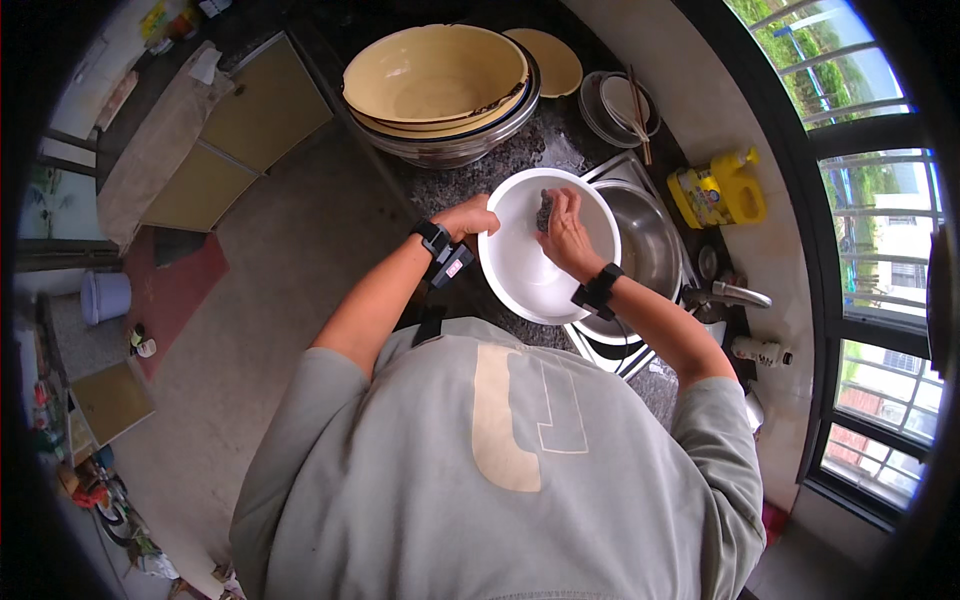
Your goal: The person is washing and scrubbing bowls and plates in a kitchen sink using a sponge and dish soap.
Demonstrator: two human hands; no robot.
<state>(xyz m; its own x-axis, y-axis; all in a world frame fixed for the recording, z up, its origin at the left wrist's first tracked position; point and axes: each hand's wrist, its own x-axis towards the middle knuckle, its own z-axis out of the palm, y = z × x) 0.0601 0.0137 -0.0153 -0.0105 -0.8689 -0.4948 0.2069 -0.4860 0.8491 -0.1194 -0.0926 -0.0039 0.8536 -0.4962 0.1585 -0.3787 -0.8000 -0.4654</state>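
Note:
A white basin (517, 262) is tilted toward me at the near-left side of the steel sink (646, 225), overlapping part of its bowl. My left hand (469, 217) grips the basin's left rim, thumb over the edge. Inside the basin, my right hand (564, 229) holds a dark grey scouring pad (544, 211) against the upper inner wall. The fingers partly cover the pad. Dark straps with small devices sit on both wrists.
Stacked enamel and metal basins (439, 79) stand on the granite counter (487, 172) beyond the white basin. Bowls (619, 105) with chopsticks (640, 112) lie at the back right. A yellow detergent jug (716, 191) and the faucet (739, 294) line the window side.

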